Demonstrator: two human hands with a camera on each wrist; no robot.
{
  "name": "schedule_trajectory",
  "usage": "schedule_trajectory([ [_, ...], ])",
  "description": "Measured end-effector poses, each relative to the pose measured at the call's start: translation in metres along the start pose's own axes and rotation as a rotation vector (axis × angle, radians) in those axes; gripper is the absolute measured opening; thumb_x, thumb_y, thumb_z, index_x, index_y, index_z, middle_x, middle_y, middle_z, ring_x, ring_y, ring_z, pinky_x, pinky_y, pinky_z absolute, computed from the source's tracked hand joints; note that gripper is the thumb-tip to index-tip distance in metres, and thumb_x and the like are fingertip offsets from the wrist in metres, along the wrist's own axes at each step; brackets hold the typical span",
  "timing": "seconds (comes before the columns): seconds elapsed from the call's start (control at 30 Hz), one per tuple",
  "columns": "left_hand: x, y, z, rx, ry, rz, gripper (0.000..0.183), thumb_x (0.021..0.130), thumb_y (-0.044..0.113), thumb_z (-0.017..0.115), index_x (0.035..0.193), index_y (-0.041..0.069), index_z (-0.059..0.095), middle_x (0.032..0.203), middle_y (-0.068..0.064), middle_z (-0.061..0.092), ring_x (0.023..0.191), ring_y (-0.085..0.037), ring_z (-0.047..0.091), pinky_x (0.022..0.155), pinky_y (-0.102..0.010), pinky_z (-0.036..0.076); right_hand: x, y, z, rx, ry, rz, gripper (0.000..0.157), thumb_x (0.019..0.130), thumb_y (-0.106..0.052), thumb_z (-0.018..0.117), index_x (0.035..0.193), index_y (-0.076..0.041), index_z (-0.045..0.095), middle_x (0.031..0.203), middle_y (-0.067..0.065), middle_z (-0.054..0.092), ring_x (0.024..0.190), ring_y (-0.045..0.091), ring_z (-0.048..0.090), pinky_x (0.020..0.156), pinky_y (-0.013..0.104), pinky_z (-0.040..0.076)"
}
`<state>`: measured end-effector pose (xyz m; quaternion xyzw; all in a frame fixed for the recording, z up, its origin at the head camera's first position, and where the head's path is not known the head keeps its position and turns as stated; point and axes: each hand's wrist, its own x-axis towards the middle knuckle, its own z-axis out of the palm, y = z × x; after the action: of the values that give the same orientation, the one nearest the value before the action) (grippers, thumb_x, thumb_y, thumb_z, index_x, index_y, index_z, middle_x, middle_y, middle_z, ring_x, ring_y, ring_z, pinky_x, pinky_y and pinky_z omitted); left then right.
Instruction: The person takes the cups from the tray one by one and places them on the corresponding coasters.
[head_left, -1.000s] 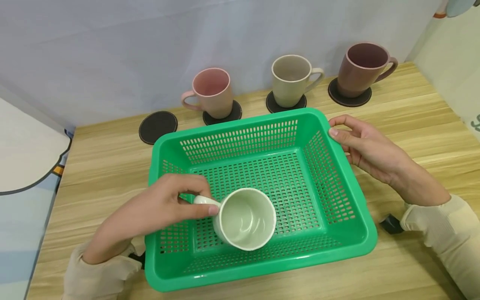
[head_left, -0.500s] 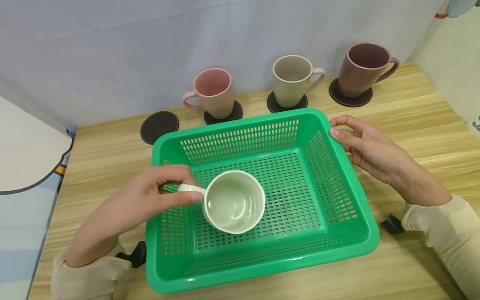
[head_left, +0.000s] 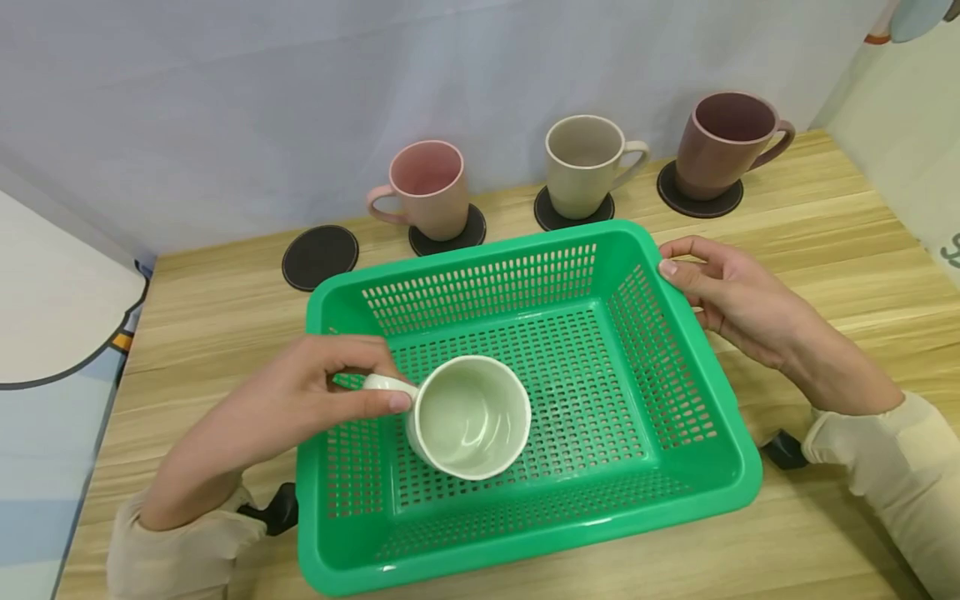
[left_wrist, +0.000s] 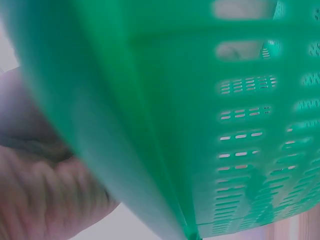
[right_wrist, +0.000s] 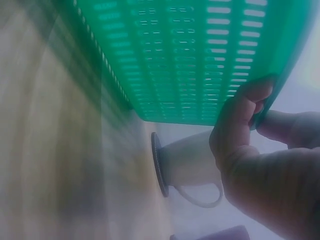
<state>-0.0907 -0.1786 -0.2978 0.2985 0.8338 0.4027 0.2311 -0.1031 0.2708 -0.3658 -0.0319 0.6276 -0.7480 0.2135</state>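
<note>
In the head view my left hand (head_left: 315, 396) pinches the handle of a pale green mug (head_left: 472, 421) between thumb and fingers. The mug is upright inside a green plastic basket (head_left: 525, 546), over the left part of its slotted floor. My right hand (head_left: 738, 304) grips the basket's rim at the far right corner, thumb on top and fingers curled under the outside, as the right wrist view also shows. In the left wrist view the basket's wall (left_wrist: 165, 100) covers most of the picture and hides the mug.
Behind the basket stand a pink mug (head_left: 427, 192), a beige mug (head_left: 585, 167) and a dark mauve mug (head_left: 727, 142), each on a black round coaster. A bare black coaster (head_left: 321, 257) lies at the back left. A pale cloth (head_left: 300, 108) hangs behind the wooden table (head_left: 210, 333).
My left hand has carried the pale green mug leftward within the basket, first up and then slightly back toward me. The right hand keeps its grip on the rim.
</note>
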Motion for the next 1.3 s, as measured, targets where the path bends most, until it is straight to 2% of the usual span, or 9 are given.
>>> schedule_trajectory([
  [0.33, -0.005, 0.004, -0.005, -0.026, 0.011, -0.048, 0.016, 0.099, 0.031, 0.074, 0.084, 0.031, 0.068, 0.076, 0.004, 0.054, 0.083, -0.017, 0.052, 0.068, -0.028, 0.048, 0.001, -0.005, -0.005, -0.145, -0.011, 0.028, 0.024, 0.112, -0.019, 0.05, 0.133, -0.007, 0.048, 0.097, 0.0, 0.073, 0.077, 0.012, 0.073, 0.067, 0.031, 0.063],
  [0.7, -0.008, 0.002, -0.011, -0.054, 0.03, -0.028, 0.016, 0.101, 0.025, 0.072, 0.085, 0.026, 0.067, 0.076, 0.002, 0.051, 0.078, -0.019, 0.05, 0.066, -0.03, 0.047, 0.003, -0.004, -0.013, -0.122, -0.046, 0.02, 0.022, 0.112, -0.014, 0.048, 0.133, -0.007, 0.048, 0.101, 0.003, 0.076, 0.082, 0.015, 0.075, 0.069, 0.031, 0.063],
  [0.8, -0.01, 0.003, -0.014, -0.079, 0.039, -0.045, 0.013, 0.102, 0.024, 0.07, 0.089, 0.023, 0.069, 0.082, 0.001, 0.056, 0.083, -0.02, 0.055, 0.069, -0.03, 0.05, 0.002, -0.005, -0.014, -0.161, -0.034, 0.033, 0.022, 0.112, -0.016, 0.047, 0.133, -0.008, 0.048, 0.104, 0.001, 0.077, 0.085, 0.014, 0.075, 0.071, 0.032, 0.063],
  [1.03, -0.014, 0.004, -0.021, -0.109, 0.112, -0.064, 0.011, 0.102, 0.02, 0.07, 0.091, 0.017, 0.073, 0.088, -0.001, 0.064, 0.089, -0.021, 0.058, 0.073, -0.03, 0.054, -0.001, -0.007, -0.018, -0.222, -0.026, 0.053, 0.024, 0.112, -0.018, 0.048, 0.135, -0.009, 0.047, 0.106, 0.001, 0.076, 0.087, 0.014, 0.075, 0.072, 0.033, 0.063],
  [1.17, -0.019, 0.005, -0.024, -0.188, 0.158, -0.122, 0.013, 0.102, 0.022, 0.07, 0.095, 0.012, 0.074, 0.096, -0.006, 0.07, 0.096, -0.025, 0.069, 0.088, -0.032, 0.061, -0.002, -0.008, -0.019, -0.245, -0.037, 0.059, 0.024, 0.113, -0.017, 0.047, 0.135, -0.008, 0.045, 0.107, 0.001, 0.076, 0.087, 0.015, 0.075, 0.073, 0.034, 0.063],
  [1.3, -0.022, 0.005, -0.029, -0.239, 0.214, -0.137, 0.016, 0.103, 0.02, 0.069, 0.099, 0.005, 0.074, 0.101, -0.01, 0.073, 0.1, -0.029, 0.074, 0.094, -0.037, 0.062, -0.004, -0.01, -0.019, -0.276, -0.047, 0.065, 0.023, 0.113, -0.018, 0.046, 0.134, -0.008, 0.044, 0.106, 0.001, 0.076, 0.086, 0.016, 0.075, 0.072, 0.035, 0.063],
])
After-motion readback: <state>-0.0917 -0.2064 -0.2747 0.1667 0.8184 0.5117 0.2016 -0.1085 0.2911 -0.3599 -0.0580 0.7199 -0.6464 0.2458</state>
